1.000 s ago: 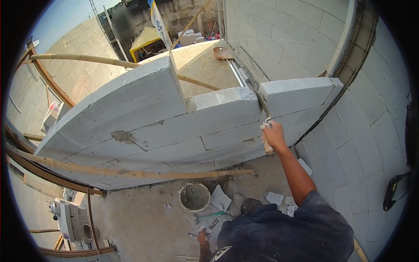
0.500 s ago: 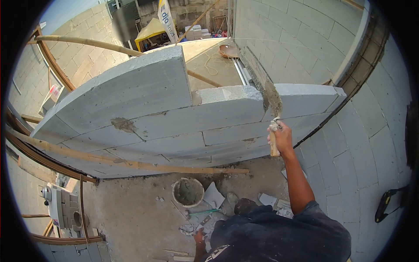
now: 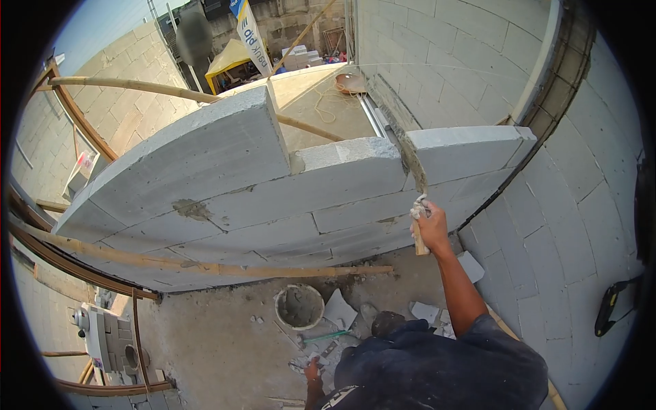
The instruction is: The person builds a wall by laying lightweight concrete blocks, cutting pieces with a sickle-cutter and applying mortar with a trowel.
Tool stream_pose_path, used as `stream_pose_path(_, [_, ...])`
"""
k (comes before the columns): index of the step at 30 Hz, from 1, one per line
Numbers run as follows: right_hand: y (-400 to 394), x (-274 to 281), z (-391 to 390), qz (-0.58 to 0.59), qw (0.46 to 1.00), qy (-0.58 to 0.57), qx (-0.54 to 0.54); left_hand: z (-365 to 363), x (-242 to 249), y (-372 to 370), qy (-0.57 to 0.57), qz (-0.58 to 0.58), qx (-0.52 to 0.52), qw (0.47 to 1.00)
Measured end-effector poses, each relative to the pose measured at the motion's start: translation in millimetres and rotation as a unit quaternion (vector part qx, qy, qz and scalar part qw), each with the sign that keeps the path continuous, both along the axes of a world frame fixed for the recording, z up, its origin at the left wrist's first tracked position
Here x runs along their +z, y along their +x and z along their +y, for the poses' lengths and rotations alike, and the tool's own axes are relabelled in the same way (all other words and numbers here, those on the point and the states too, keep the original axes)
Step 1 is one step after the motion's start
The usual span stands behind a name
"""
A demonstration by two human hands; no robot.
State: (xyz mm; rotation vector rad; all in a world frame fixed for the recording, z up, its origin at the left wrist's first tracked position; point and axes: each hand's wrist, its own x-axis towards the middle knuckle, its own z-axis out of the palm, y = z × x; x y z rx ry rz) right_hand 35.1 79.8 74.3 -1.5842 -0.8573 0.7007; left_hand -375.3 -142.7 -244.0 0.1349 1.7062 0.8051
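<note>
My right hand [image 3: 430,229] grips the wooden handle of a trowel [image 3: 412,164]. The blade stands edge-on in the vertical joint between two grey blocks on the top course of the block wall [image 3: 225,184]. The block right of the joint [image 3: 465,147] sits slightly higher than the block left of it [image 3: 348,167]. My left hand [image 3: 314,372] hangs low beside my body, above rubble on the floor; its fingers are too small to read.
A round bucket of mortar [image 3: 299,306] stands on the concrete floor below the wall, with broken block pieces [image 3: 342,311] beside it. A long wooden pole [image 3: 205,268] lies along the wall's base. A finished block wall [image 3: 567,225] rises at right.
Half a second ago the trowel blade faced me flat with mortar on it; now it is turned edge-on into the joint. My right hand stays at about the same height.
</note>
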Motion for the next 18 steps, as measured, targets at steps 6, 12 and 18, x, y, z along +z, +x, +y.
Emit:
stream_pose_path(6, [3.8, 5.0, 44.8, -0.034, 0.997, -0.065, -0.040, 12.0, 0.9, 3.3, -0.019, 0.001, -0.025, 0.999])
stream_pose_path(12, [1.2, 50.3, 23.6, 0.042, 0.998, -0.039, -0.030, 6.0, -0.5, 4.0, 0.035, 0.022, -0.097, 0.994])
stream_pose_path(18, [-10.7, 33.2, -14.0, -0.018, 0.996, 0.044, -0.072, -9.9, -17.1, -5.6, -0.017, 0.027, -0.085, 0.996])
